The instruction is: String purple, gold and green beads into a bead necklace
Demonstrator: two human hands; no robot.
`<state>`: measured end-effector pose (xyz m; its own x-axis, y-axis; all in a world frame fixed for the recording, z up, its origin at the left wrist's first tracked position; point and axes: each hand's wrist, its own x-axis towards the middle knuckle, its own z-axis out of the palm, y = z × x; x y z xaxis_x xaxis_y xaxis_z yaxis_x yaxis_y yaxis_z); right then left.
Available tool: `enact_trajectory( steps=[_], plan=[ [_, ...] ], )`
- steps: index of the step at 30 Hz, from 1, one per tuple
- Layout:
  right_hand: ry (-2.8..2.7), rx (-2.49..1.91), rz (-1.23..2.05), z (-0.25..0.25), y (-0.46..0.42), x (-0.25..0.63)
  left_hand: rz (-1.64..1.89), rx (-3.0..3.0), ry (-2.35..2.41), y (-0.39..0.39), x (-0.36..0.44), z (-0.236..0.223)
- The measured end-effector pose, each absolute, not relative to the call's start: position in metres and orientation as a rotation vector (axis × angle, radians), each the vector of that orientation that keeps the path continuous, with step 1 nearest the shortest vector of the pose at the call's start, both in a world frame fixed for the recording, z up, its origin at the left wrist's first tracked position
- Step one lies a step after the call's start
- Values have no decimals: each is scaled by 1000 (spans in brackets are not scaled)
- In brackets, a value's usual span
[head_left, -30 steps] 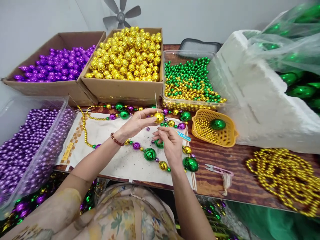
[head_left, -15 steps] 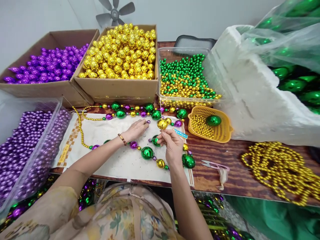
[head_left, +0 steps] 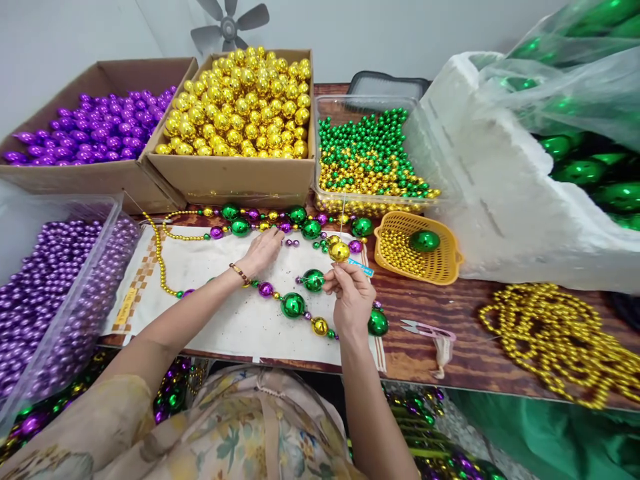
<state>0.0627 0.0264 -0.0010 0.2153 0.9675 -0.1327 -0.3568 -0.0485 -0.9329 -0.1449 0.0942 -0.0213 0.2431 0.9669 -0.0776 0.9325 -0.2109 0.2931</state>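
Head view: the step in hand appears to be threading beads. The right hand (head_left: 352, 299) pinches what appears to be the needle (head_left: 343, 219) between thumb and fingers, directly below a gold ball (head_left: 339, 251). The ball sits on the needle, which stands nearly upright with its tip free above. The left hand (head_left: 262, 255) is lowered over the white cloth (head_left: 235, 327) on the desk (head_left: 425, 307), fingers curled and fingertips beside the upper strand (head_left: 311, 230). Whether it grips a bead cannot be told. Loose small purple beads (head_left: 289, 243) lie just to the right of its fingertips; small green beads (head_left: 324, 249) lie near the gold ball.

Next move, as judged: pick up one small bead, align its hole with the needle tip and lower it onto the ball. The right hand should hold the needle steady.

Hidden or unclear: the needle's lower end is covered by the right fingers. The left forearm and right hand each mask part of the lower strand (head_left: 293, 305). Bead holes are too small to see.
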Motion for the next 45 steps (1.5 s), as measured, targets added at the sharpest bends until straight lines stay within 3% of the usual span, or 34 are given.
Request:
enact_trajectory(
  steps=[8,20,25,29,45],
  plan=[
    [-669,-1110,1200,-8,22,64,194,2390,1662,102,-106,-15],
    [-703,-1121,1213,-11,15,64,412,2120,1553,117,-73,-27],
    [-815,-1120,1251,-9,14,61,1064,1154,1134,104,-103,1],
    [-952,-1102,1283,-4,8,55,1186,650,793,89,-125,28],
    [-1235,-1084,1293,-1,-2,56,1338,508,698,74,-140,42]
  ],
)
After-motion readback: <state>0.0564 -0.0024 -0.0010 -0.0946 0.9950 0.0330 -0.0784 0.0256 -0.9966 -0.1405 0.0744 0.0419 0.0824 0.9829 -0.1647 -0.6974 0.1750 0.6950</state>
